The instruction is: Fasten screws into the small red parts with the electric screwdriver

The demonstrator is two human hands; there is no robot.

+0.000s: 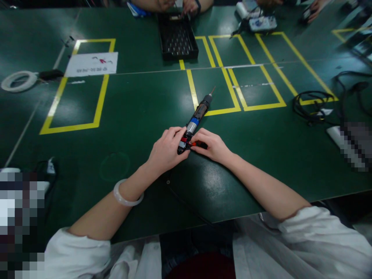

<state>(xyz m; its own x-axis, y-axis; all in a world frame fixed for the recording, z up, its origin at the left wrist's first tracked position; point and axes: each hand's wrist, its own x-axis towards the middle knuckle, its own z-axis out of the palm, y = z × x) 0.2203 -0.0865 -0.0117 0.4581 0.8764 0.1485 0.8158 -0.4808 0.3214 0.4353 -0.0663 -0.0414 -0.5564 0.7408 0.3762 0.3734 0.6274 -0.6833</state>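
Note:
An electric screwdriver [194, 123] lies slanted on the green table, its casing open so that the silver and blue motor and inner parts show. Its thin bit points away to the upper right. Around its rear end, my left hand [168, 150] is closed, thumb and fingers on either side. My right hand [211, 145] comes in from the right, fingertips pinched at a small red-orange piece [193, 144] beside the rear inner parts. Whether that piece is a wire or a tool tip is too small to tell.
Yellow tape outlines [222, 112] mark the green table [139, 104]. A black tray [178, 42] stands at the back, near another person's hands [190, 6]. A coiled black cable [310, 106] lies at right. A white sign [91, 64] and tape roll [19, 81] are at left.

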